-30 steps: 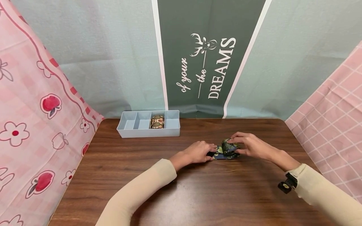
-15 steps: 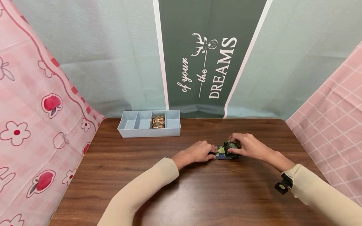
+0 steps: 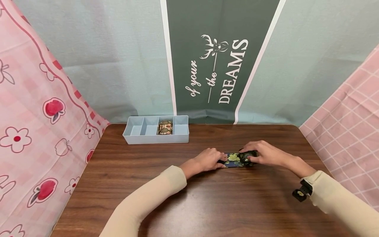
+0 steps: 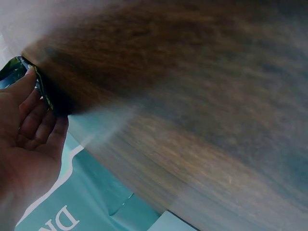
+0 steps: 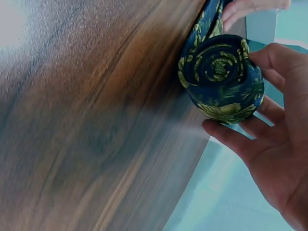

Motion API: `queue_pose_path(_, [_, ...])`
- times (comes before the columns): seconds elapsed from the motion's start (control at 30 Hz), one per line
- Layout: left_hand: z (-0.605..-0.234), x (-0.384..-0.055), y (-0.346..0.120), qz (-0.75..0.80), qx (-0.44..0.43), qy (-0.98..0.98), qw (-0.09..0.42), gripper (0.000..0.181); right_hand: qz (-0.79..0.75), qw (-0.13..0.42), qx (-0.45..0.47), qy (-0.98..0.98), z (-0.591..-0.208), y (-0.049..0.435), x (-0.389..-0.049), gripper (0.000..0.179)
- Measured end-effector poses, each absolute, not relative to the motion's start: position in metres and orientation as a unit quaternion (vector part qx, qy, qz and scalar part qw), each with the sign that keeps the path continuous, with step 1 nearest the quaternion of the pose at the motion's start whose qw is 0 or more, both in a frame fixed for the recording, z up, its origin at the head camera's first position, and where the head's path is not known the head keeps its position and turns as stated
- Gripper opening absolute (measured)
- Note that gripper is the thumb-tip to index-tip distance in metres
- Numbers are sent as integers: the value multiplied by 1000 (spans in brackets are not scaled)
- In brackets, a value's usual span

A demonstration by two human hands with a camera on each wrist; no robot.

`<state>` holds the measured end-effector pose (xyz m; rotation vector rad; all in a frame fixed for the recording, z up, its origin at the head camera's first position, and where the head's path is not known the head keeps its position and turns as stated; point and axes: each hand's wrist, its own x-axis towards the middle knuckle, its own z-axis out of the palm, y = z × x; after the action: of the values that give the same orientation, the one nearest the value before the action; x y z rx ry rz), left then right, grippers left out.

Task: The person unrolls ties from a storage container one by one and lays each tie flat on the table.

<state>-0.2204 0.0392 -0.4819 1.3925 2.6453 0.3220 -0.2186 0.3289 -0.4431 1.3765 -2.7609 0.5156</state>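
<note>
Past the middle of the counter (image 3: 225, 204), a bit to the right, there's a navy floral tie (image 3: 233, 159) (pretty sure it's a tie) partly rolled up, and I'd say rolling is the step in hand. Left hand (image 3: 208, 160) has the flat end pinched between thumb and fingers, right hand (image 3: 265, 154) is wrapped round the coil (image 5: 226, 86) with thumb on one side and fingers on the other, so both are clamped on the same piece. If it's being rolled up, the next move calls for the left hand to hold the tail (image 5: 204, 24) taut and flat while the right one turns the coil toward it, edges lined up, otherwise I reckon it goes cone-shaped. From the right wrist view the end of the coil is a neat spiral, kinda like a rose, with a fat rounded outer layer. Fabric looks smooth with a soft sheen, probably slippery, printed with yellow-green flowers and leaves. Counter's dark brown with a streaky wood grain and a bit of shine. Off to the left sits a pale blue tray (image 3: 157, 139), plasticky looking, straight dividers making four slots, with a brown patterned roll (image 3: 165, 127) in the third from the left.
</note>
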Motion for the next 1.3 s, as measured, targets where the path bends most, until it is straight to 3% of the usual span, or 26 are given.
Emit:
queue_pose_path(0.23, [-481, -219, 38, 110, 452, 882, 74, 37, 175, -30, 423, -889, -439, 339, -221, 41])
queue_pose_path(0.4, [-479, -218, 36, 113, 450, 883, 76, 37, 196, -27, 408, -891, -439, 345, -221, 43])
queue_pose_path(0.63, [-479, -218, 33, 106, 445, 886, 75, 38, 212, 5, 385, -898, -446, 348, -221, 21])
queue_pose_path(1.07, [-479, -218, 19, 118, 447, 883, 83, 36, 221, 13, 396, -891, -442, 355, -221, 29])
queue_pose_path(1.3, [-478, -217, 11, 134, 450, 879, 82, 34, 208, -35, 403, -891, -437, 359, -223, 43])
